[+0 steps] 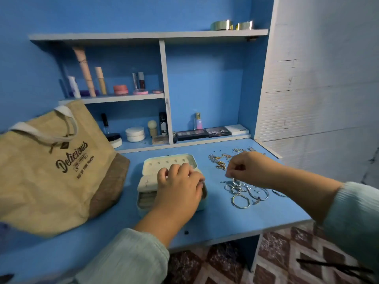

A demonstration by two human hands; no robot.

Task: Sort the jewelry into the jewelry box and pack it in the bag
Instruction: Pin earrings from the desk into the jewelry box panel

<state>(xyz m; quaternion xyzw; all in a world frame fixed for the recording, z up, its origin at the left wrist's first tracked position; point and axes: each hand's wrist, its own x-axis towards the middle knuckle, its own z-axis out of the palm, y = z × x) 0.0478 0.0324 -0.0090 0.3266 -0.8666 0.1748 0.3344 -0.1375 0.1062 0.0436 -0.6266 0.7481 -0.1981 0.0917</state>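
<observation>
Blue bench (235, 218) fills the near view, its left corner cut off by a pale sleeve. On it the left hand (180, 187) rests over the open box (170, 160), fingers curled; whether that grip holds anything cannot be told, and it hides most of the tray. Just right, rings (246, 191) lie loose. Above them the right hand (246, 167) curls, pinching something too small to name. Chains (220, 160) lie beyond. The bag (51, 171) leans at left, shelves (123, 97) behind.
</observation>
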